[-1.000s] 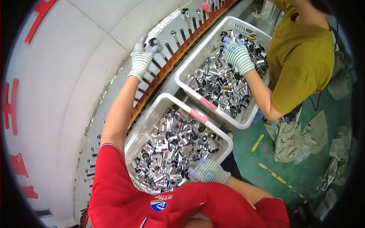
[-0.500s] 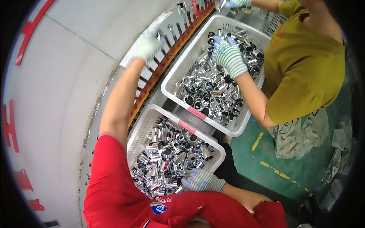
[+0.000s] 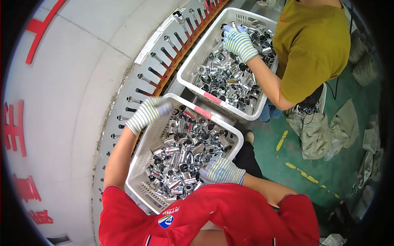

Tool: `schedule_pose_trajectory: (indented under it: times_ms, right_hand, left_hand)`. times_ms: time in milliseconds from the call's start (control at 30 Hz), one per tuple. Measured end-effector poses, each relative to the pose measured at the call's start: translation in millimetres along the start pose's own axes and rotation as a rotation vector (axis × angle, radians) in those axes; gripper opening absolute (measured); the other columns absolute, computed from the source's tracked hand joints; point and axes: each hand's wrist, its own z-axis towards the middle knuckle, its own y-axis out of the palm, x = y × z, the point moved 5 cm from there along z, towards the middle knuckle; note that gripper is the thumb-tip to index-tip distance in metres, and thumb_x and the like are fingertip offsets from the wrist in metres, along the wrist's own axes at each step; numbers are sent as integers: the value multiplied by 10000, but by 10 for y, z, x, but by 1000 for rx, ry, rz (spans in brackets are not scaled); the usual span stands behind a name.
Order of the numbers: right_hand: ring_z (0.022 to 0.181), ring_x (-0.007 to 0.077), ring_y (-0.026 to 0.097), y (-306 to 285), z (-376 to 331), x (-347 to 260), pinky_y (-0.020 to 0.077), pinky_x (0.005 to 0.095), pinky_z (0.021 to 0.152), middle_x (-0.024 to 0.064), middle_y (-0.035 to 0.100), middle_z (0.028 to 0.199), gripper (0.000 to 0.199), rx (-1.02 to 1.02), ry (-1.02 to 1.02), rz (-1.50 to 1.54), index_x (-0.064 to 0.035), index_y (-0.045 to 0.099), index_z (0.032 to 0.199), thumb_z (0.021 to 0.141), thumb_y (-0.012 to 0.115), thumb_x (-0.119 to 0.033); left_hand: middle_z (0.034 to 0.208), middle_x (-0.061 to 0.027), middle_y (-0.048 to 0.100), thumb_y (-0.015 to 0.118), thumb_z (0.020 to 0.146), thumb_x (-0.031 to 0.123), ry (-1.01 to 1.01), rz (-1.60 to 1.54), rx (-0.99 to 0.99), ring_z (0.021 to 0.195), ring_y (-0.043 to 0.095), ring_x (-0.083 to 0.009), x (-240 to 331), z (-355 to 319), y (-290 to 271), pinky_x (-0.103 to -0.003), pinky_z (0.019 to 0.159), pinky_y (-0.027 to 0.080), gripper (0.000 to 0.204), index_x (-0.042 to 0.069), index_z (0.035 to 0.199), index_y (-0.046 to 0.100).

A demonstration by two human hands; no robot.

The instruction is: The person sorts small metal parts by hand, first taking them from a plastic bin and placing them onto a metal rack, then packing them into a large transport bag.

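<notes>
Over a white plastic crate [image 3: 141,164] heaped with shiny chrome metal sleeves [image 3: 184,151], a person in a red shirt is working with both gloved hands. The left hand [image 3: 148,112], in a striped knit glove, is reaching up and away at the crate's far-left corner, its fingers closed round one chrome sleeve [image 3: 166,108] whose long axis is pointing rightward out of the fist; the arm is stretching nearly straight from the shoulder. Just left of that hand, a curved row of dark metal pegs [image 3: 139,91] is running along an orange-edged rim [image 3: 172,67], the pegs jutting toward the crate. The right hand [image 3: 221,171] is resting low at the crate's near edge, fingers curled into the heap; whether it is gripping a piece cannot be told. Beyond, a co-worker in a mustard shirt is dipping a striped-gloved hand [image 3: 240,43] into a second white crate [image 3: 193,61] of the same parts, beside a green floor [image 3: 328,172].
</notes>
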Motion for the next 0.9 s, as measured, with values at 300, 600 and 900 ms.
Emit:
schedule_pose_trajectory:
  times_ms: [300,600,900]
  right_hand:
    - [580,194,606,-9,53,77,491,362,588,19,558,612,246,-1,-40,150,-91,586,762,900,679,-273]
    - [608,162,577,232,-125,-133,475,339,646,-11,521,634,296,110,-128,63,-14,655,1045,893,596,-261]
    - [678,193,604,137,-102,-99,474,340,613,35,555,701,379,-2,-154,111,21,680,1114,905,622,-290]
  left_hand:
    - [1256,-134,754,828,901,314,238,196,758,1153,700,-247,-172,2025,-1589,-386,1029,535,593,45,1403,664]
    - [1130,-148,795,800,893,297,139,187,774,955,761,-213,89,3077,-1898,-362,893,591,590,77,1424,667]
    - [956,-105,761,848,887,335,206,15,477,584,593,-114,1169,3176,-1405,-306,539,497,616,-4,1369,668]
